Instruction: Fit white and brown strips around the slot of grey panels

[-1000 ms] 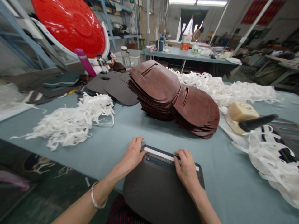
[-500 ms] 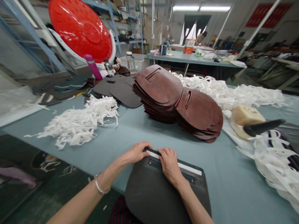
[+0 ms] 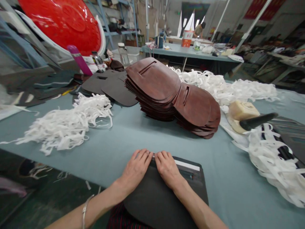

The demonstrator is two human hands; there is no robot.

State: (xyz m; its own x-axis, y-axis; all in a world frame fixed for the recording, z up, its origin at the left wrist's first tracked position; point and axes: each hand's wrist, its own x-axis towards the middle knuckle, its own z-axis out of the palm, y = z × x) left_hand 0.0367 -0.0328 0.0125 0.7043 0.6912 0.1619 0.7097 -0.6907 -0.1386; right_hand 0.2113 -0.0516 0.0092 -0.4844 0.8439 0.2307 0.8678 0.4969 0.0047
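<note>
A dark grey leather panel (image 3: 154, 197) lies over the near table edge, its straight side away from me. Along that side runs a white strip (image 3: 187, 164), visible right of my hands. My left hand (image 3: 138, 168) is closed on the panel's upper left edge, fingers pressed together over it. Right beside it, my right hand (image 3: 166, 168) also presses the edge with curled fingers, covering part of the strip. The fingertips of both hands nearly meet. Beyond them sits a stack of brown leather pieces (image 3: 154, 79) with slots.
White strips are heaped at the left (image 3: 64, 127), behind the stack (image 3: 207, 82) and at the right (image 3: 274, 168). A black-handled tool (image 3: 257, 121) lies by a cream block (image 3: 244, 109). More grey panels (image 3: 119, 87) rest at the back left. A person (image 3: 199, 30) is far behind.
My left hand has moved from the panel's corner onto its top edge, close against my right hand, covering the strip's left part. The view has shifted slightly, moving the scene leftward.
</note>
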